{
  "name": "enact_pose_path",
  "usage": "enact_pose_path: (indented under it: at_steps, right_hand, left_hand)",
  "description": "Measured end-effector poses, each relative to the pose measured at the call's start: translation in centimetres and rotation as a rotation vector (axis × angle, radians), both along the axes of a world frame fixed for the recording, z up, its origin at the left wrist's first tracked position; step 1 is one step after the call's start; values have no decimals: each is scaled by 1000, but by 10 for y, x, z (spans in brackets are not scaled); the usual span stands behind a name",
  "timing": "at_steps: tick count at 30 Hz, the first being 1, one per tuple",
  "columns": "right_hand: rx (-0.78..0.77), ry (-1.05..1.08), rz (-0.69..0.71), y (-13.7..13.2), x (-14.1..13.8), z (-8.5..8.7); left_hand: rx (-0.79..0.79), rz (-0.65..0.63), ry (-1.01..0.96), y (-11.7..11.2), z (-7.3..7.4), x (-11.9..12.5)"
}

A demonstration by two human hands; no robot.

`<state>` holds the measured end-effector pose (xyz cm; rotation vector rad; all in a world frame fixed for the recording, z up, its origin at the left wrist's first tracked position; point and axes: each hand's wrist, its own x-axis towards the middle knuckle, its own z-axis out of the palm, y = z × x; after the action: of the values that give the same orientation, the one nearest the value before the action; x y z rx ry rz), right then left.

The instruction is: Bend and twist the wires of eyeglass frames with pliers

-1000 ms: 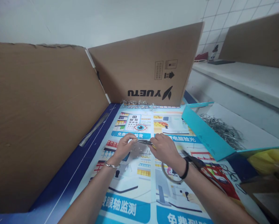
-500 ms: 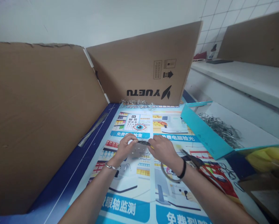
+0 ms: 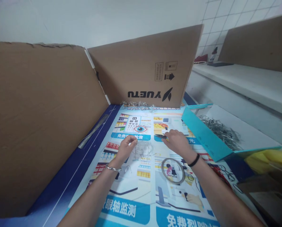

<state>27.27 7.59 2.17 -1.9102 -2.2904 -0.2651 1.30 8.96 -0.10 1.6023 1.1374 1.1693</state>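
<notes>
My left hand [image 3: 125,147] is closed in a pinch on a thin wire glasses frame with clear lenses [image 3: 143,148], held just above the printed table mat [image 3: 131,192]. My right hand [image 3: 176,141] is closed on a small dark tool [image 3: 160,136] whose tip points left. It has pulled away to the right of the frame and is apart from it. A silver bracelet sits on my left wrist and a black band on my right.
A roll of clear tape [image 3: 172,170] lies on the mat below my right wrist. A teal tray [image 3: 207,137] with a heap of metal wire parts [image 3: 220,128] stands at the right. Cardboard walls [image 3: 44,119] close off the left and back. A small clear nose piece [image 3: 128,169] lies by my left wrist.
My right hand with the dark tool has moved right and away from the glasses frame. My left hand keeps its pinch on the frame. The tape roll now shows in full.
</notes>
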Motion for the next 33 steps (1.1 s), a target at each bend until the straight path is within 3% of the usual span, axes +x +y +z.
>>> enact_pose_path:
  at_steps: [4,7,9,11,18,26,33]
  right_hand:
    - [-20,-9,-24,1,6,-10]
    - [-3,5,-20,0,2,-7]
    - [0,129,29,-2,-4,-2]
    - [-52,382,141,-4,-13,0]
    - [-98,573,268,-8,-41,-14]
    - [-93,739,266,-6,-45,-14]
    - [-131,819,254,-7,-47,-16]
  left_hand:
    - [-22,-14,6,-1,-2,3]
    - [-16,4,-24,-3,-3,7]
    - [-14,27,-48,-6,-3,9]
    - [-20,44,-70,-8,-2,11]
    - [-45,76,-163,-20,4,21]
    - [-88,72,-261,-26,4,30]
    - [-71,47,-189,-24,2,25]
